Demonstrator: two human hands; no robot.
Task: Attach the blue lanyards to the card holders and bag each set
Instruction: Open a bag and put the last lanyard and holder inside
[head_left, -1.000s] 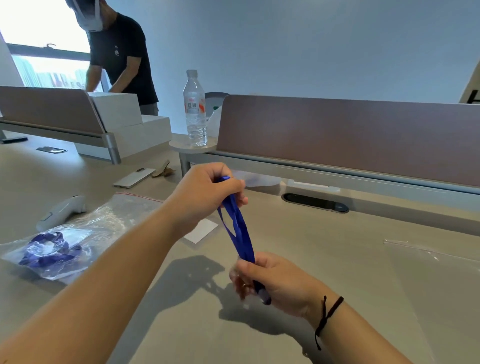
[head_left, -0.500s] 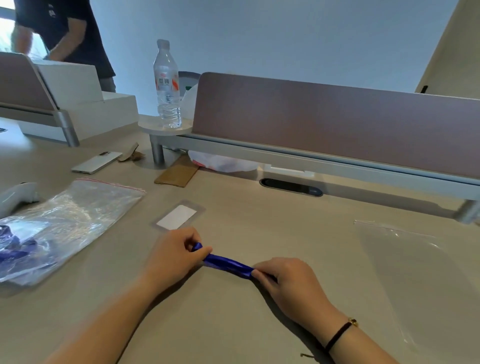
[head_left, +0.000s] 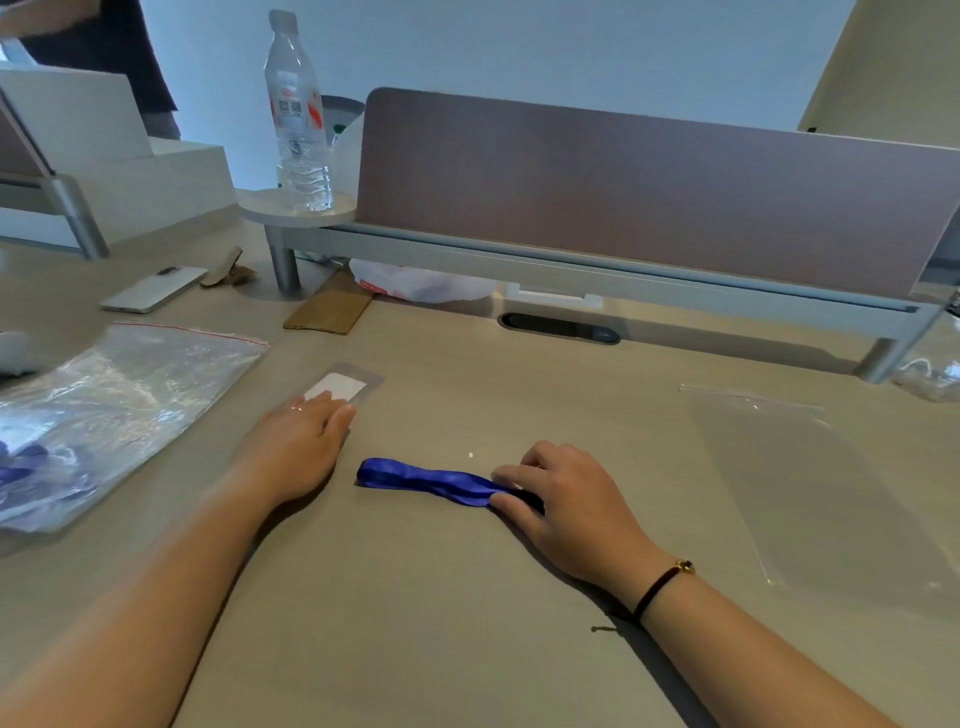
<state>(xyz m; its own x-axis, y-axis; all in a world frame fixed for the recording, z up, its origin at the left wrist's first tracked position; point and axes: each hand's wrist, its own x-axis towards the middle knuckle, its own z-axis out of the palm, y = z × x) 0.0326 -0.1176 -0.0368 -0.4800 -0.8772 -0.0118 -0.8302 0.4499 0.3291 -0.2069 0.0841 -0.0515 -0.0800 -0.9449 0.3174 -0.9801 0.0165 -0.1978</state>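
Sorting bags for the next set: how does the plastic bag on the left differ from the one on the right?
The left bag is crumpled, and blue lanyards show inside it; the right bag lies flat and looks empty. The left bag's seal strip shows red; the right bag's looks pale. Both are clear and lie on the desk.

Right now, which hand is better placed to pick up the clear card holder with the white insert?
The left hand: its fingertips already touch the clear card holder with the white insert. The right hand is farther away, pinning one end of the folded blue lanyard to the desk.

Bare forearms, black cord bracelet (head_left: 655, 591), gold bead
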